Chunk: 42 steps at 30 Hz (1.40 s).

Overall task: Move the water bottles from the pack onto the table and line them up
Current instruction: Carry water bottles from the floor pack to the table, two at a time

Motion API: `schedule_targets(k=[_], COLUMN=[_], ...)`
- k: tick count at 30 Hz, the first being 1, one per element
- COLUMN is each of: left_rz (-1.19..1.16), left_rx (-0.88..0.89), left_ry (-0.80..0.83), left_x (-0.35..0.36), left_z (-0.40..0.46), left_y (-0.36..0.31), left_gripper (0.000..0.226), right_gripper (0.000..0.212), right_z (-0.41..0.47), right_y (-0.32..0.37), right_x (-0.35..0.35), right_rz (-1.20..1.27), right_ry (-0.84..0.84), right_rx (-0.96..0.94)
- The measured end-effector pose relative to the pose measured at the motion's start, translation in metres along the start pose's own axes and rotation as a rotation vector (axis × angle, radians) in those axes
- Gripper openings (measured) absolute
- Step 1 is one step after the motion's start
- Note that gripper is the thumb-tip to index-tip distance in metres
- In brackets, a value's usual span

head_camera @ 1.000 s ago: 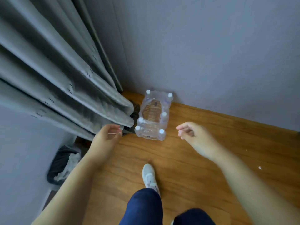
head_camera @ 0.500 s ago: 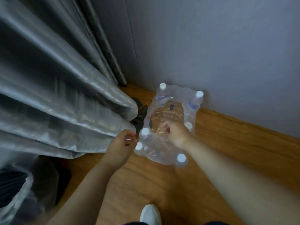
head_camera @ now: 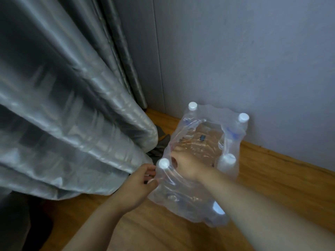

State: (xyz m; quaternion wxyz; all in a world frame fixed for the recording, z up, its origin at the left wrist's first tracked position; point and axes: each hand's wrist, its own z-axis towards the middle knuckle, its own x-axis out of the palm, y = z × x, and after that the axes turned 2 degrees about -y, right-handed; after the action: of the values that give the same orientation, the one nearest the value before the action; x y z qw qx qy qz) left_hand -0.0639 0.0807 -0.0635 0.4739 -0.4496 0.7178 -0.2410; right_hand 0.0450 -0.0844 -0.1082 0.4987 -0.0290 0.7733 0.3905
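Note:
A pack of water bottles (head_camera: 197,142) in clear shrink wrap stands on the wooden floor (head_camera: 272,178) against the wall. Several white caps poke up at its edges, among them one at the far left (head_camera: 192,106), one at the far right (head_camera: 243,117) and one nearest me (head_camera: 218,208). The wrap is torn open on top. My right hand (head_camera: 188,168) reaches into that opening, fingers curled on the wrap beside a near-left bottle (head_camera: 164,163). My left hand (head_camera: 139,185) pinches the wrap on the pack's left side. No table is in view.
A heavy grey curtain (head_camera: 72,115) hangs at the left, its folds touching the floor close to the pack. A dark cloth (head_camera: 159,147) lies under its hem. The grey wall (head_camera: 235,51) stands right behind the pack.
I have come closer to the pack. My right hand has shifted left inside the wrap's opening, and my left hand has closed in on the pack's left side.

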Motion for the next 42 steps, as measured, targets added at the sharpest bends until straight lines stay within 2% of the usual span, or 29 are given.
schedule_targets(k=[5, 9, 11, 15, 18, 22, 24, 27, 31, 34, 36, 38, 42], left_rz=[0.033, -0.002, -0.002, 0.020, 0.069, 0.228, 0.283, 0.386, 0.587, 0.584, 0.582, 0.604, 0.589], left_rx=[0.044, 0.030, 0.035, 0.019, 0.046, 0.228, 0.292, 0.366, 0.420, 0.461, 0.507, 0.532, 0.514], left_ry=[0.003, 0.004, 0.004, 0.004, -0.085, -0.276, -0.292, -0.195, 0.039, 0.174, 0.195, 0.164, 0.166], left_x=[0.005, 0.007, 0.007, 0.004, -0.002, -0.007, -0.005, 0.010, 0.056, 0.090, 0.107, 0.120, 0.134], left_z=[0.004, 0.009, 0.010, 0.012, 0.011, 0.013, 0.018, 0.034, 0.064, 0.080, 0.091, 0.107, 0.101], left_y=[-0.004, -0.006, -0.005, -0.003, -0.012, -0.045, -0.063, -0.086, -0.107, -0.116, -0.116, -0.106, -0.110], left_gripper=[0.026, 0.023, 0.025, 0.028, 0.026, 0.025, 0.023, 0.019, 0.017, 0.020, 0.029, 0.022, 0.008], right_gripper=[0.016, 0.022, 0.024, 0.025, 0.021, 0.019, 0.021, 0.023, 0.031, 0.043, 0.056, 0.060, 0.045], right_z=[-0.013, -0.025, -0.033, -0.048, -0.061, -0.083, -0.099, -0.129, -0.178, -0.211, -0.230, -0.244, -0.260], right_y=[-0.001, -0.003, -0.003, 0.000, -0.002, 0.004, 0.015, 0.031, 0.046, 0.043, 0.034, 0.025, 0.007], right_x=[-0.003, -0.015, -0.021, -0.041, -0.066, -0.108, -0.135, -0.180, -0.231, -0.248, -0.246, -0.239, -0.217], right_rz=[0.127, 0.252, 0.198, 0.112, 0.186, 0.227, 0.235, 0.287, 0.233, 0.232, 0.227, 0.205, 0.173], right_ry=[-0.193, -0.330, -0.356, -0.471, -0.588, -0.749, -0.824, -0.932, -1.015, -1.056, -1.050, -1.021, -0.978], right_rx=[-0.015, 0.171, 0.230, 0.227, 0.248, 0.177, 0.157, 0.133, 0.146, 0.127, 0.161, 0.224, 0.347])
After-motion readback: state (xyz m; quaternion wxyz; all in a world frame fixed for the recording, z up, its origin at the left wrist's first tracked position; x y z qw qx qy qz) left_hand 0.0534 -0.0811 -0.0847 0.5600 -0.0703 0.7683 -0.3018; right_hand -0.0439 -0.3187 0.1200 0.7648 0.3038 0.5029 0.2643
